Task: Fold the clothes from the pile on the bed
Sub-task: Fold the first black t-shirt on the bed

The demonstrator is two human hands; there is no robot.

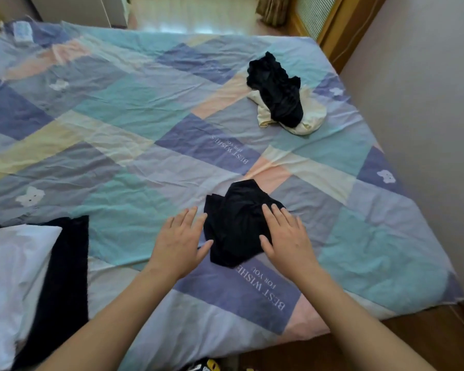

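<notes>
The right hand lies flat with straight fingers on the right half of a small black garment; nothing is pinched, so this grip is a press only. The left hand is spread open too, its fingertips at the garment's left edge, touching or just short of it; I cannot tell which. The garment sits bunched on the bed, near the front edge and a little right of the middle.

The risk, as I judge it: the cloth looks thin and slack, so a flat palm sliding over it could drag the rumpled layers along rather than smooth them, leaving a crooked fold. The sheet beneath is itself creased and may ride up with it.

Toward the far right corner waits the remaining pile, a black piece over a cream one. At the front left corner lie a white cloth and a dark cloth, flat.

The bedsheet print reads "BEST WISHES FOR YOU", upside down from here, once under the garment and once further up.
</notes>
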